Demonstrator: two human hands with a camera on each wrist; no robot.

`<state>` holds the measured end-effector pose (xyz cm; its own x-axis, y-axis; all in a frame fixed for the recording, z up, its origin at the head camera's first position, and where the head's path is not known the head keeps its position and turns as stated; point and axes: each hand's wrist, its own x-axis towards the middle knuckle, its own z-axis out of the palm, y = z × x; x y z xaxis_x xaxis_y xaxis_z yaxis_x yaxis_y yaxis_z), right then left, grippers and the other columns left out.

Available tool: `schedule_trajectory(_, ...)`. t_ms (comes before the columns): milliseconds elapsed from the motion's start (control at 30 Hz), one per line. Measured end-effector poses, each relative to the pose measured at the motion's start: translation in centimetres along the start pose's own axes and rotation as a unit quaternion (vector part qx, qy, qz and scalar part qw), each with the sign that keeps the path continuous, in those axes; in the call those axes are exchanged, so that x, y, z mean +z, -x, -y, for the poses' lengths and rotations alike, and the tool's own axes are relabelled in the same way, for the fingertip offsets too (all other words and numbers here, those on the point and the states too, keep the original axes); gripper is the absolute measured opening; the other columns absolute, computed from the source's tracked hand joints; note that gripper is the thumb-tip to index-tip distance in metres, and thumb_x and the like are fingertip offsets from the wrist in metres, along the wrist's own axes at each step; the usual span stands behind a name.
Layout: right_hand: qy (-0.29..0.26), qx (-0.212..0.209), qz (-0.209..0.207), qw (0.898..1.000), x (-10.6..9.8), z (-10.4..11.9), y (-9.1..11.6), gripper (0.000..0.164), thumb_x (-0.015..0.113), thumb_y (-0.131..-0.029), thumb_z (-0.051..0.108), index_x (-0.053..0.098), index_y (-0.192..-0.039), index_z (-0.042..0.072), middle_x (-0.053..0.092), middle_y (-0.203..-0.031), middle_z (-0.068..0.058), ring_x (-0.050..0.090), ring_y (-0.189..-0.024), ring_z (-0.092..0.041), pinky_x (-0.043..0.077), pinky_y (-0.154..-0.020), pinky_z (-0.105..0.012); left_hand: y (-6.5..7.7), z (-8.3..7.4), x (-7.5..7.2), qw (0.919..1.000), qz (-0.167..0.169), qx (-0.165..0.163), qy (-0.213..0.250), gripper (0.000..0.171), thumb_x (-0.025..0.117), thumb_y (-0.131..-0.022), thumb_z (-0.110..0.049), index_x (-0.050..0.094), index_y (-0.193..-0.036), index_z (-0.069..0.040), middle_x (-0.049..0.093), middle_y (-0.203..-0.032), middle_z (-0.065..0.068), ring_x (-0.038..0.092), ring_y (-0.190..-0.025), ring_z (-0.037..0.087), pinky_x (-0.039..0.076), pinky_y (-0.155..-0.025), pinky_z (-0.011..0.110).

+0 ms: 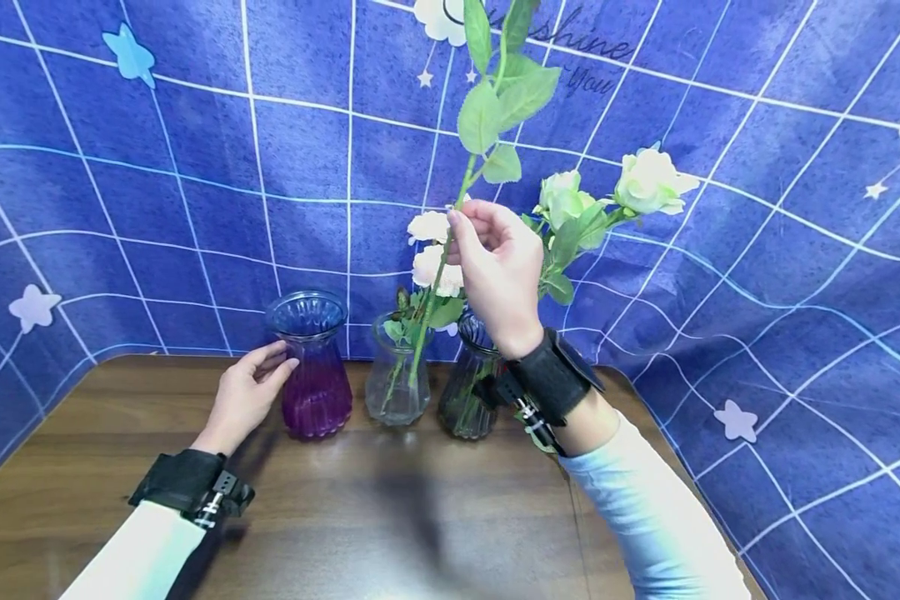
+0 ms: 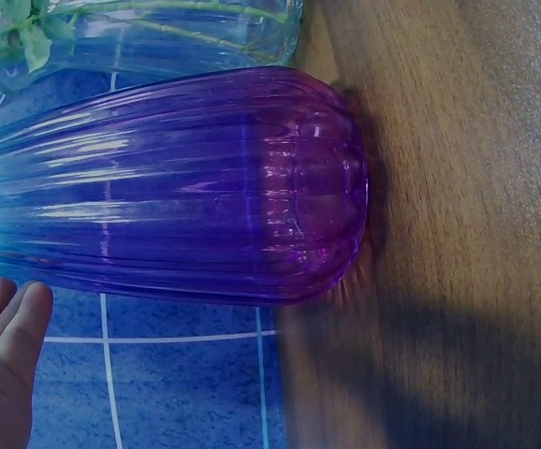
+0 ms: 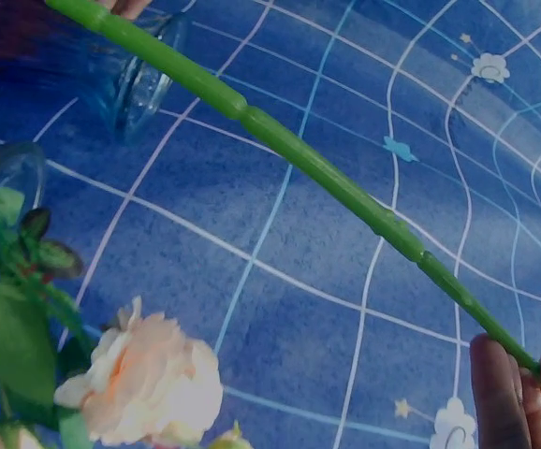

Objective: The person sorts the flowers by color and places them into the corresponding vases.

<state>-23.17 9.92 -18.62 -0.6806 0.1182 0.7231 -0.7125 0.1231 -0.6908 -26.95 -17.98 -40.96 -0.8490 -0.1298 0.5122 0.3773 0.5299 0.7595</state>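
My right hand (image 1: 498, 271) pinches a long green flower stem (image 3: 308, 168) between thumb and fingers, held up above the vases. Leaves (image 1: 480, 117) grow along its upper part, and its top runs out of the head view. The lower end overlaps the clear glass vase (image 1: 397, 392) in the head view. Beside a blue-to-purple ribbed glass vase (image 1: 317, 392), my left hand (image 1: 243, 400) has its thumb and fingertips at the left side of the neck. Its fingers (image 2: 22, 332) look fairly straight in the left wrist view.
Pale pink flowers (image 3: 149, 383) stand in the clear vase. Right of it is a dark grey glass vase (image 1: 465, 400), partly behind my right wrist, with white-green roses (image 1: 652, 182) above. The vases line the back of the wooden table (image 1: 330, 517), against a blue gridded cloth (image 1: 195, 208).
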Motion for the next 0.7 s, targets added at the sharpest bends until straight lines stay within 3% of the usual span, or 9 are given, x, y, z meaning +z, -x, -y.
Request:
schedule_trajectory(100, 0.004, -0.012, -0.004, 1.000, 1.4, -0.2, -0.5, 0.015, 0.061, -0.087, 0.003, 0.063, -0.095, -0.010, 0.064, -0.080, -0.025, 0.059, -0.055, -0.005, 0.059, -0.058, -0.035, 0.0, 0.1, 0.0, 1.0000, 0.001, 0.000, 0.005, 0.038, 0.062, -0.091, -0.015, 0.056, -0.121, 0.007, 0.062, -0.115, 0.028, 0.045, -0.089, -0.025, 0.039, -0.076, -0.005)
schedule_trajectory(233, 0.016, -0.032, -0.009, 0.999, 3.2, -0.4, -1.2, 0.015, 0.062, -0.088, 0.005, 0.064, -0.095, -0.008, 0.065, -0.078, -0.021, 0.062, -0.058, -0.021, 0.058, -0.059, -0.033, 0.0, 0.2, 0.0, 1.0000, 0.002, -0.004, 0.007, 0.039, 0.062, -0.091, -0.017, 0.056, -0.122, 0.006, 0.062, -0.117, 0.027, 0.048, -0.091, -0.021, 0.039, -0.077, -0.005)
schedule_trajectory(367, 0.030, -0.043, -0.011, 0.999, 4.7, -0.4, -1.7, 0.016, 0.062, -0.088, 0.007, 0.064, -0.096, -0.006, 0.065, -0.079, -0.018, 0.063, -0.063, -0.029, 0.056, -0.059, -0.024, 0.0, 0.4, -0.1, 0.9999, 0.006, -0.009, 0.002, 0.040, 0.061, -0.092, -0.019, 0.056, -0.123, 0.005, 0.061, -0.119, 0.026, 0.062, -0.102, 0.007, 0.039, -0.077, -0.005)
schedule_trajectory(467, 0.035, -0.046, -0.005, 0.998, 5.7, -0.6, -2.0, 0.016, 0.061, -0.089, 0.008, 0.064, -0.096, -0.006, 0.066, -0.080, -0.017, 0.063, -0.064, -0.027, 0.054, -0.058, -0.021, 0.0, 0.4, -0.1, 0.9999, 0.009, -0.010, 0.006, 0.040, 0.060, -0.092, -0.018, 0.055, -0.124, 0.006, 0.060, -0.120, 0.026, 0.060, -0.107, 0.031, 0.039, -0.077, -0.005)
schedule_trajectory(700, 0.027, -0.063, -0.012, 0.998, 7.1, -0.7, -2.3, 0.016, 0.061, -0.089, 0.006, 0.064, -0.096, -0.008, 0.066, -0.079, -0.018, 0.063, -0.064, -0.024, 0.053, -0.056, -0.020, 0.0, 0.4, -0.2, 0.9998, 0.009, -0.008, 0.013, 0.040, 0.061, -0.091, -0.018, 0.055, -0.123, 0.006, 0.059, -0.120, 0.027, 0.060, -0.107, 0.037, 0.039, -0.076, -0.006)
